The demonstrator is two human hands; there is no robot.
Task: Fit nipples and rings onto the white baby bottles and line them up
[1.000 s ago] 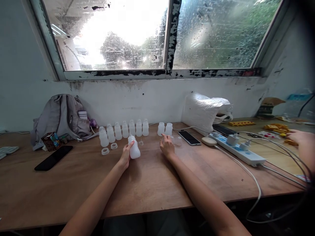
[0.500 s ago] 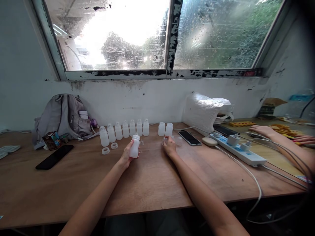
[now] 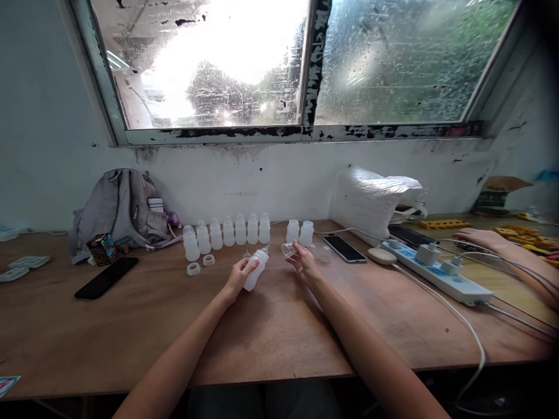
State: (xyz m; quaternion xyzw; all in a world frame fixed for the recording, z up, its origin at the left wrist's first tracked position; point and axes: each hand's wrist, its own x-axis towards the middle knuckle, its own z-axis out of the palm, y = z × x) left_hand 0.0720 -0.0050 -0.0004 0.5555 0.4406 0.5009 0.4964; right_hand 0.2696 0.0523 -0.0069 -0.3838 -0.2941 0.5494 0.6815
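My left hand (image 3: 238, 278) is closed round a frosted baby bottle (image 3: 255, 272), which leans with its nipple end up and to the right. My right hand (image 3: 303, 260) pinches a clear bottle cap (image 3: 288, 249), its opening turned toward the bottle. Another clear cap (image 3: 323, 254) lies on the table just right of that hand. Behind, a row of several capped baby bottles (image 3: 228, 231) stands upright near the wall. Two bottles without tops (image 3: 299, 232) stand behind my right hand. Two white collar rings (image 3: 208, 260) lie before the row's left end.
A grey backpack (image 3: 120, 203), a small brown box (image 3: 102, 249) and a black phone (image 3: 107, 278) are on the left. At right lie another phone (image 3: 345, 248), a power strip (image 3: 437, 272) with cables and a silvery bag (image 3: 371, 201). Another person's arm (image 3: 502, 247) reaches in at far right.
My right hand has lifted a clear cap off the table. The bottle in my left hand has tipped rightward, toward the cap. The view has shifted slightly.
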